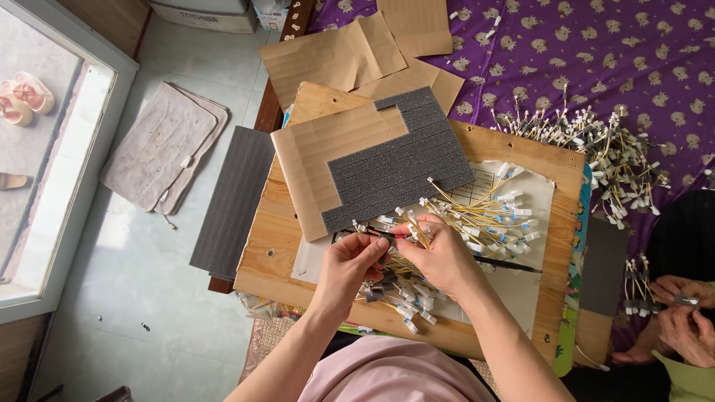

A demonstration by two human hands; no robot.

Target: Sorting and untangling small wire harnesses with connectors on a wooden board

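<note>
A pale tiled floor (141,260) lay under a low wooden board (514,149) set against purple patterned cloth (633,52). Over the board's near half, the left hand (357,257) pinched a dark foam strip (376,232) while the right hand (439,257) closed its fingers on thin yellow wires (484,216), apparently seating them in it. Behind lay a grey foam sheet (406,167). Off its right edge, another person's hands (681,313) worked.

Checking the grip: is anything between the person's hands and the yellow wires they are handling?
Nothing visible. The left hand and right hand both already touch the bundle of yellow wires over the wooden board. The grey foam sheet lies beyond them, clear of the hands.
</note>
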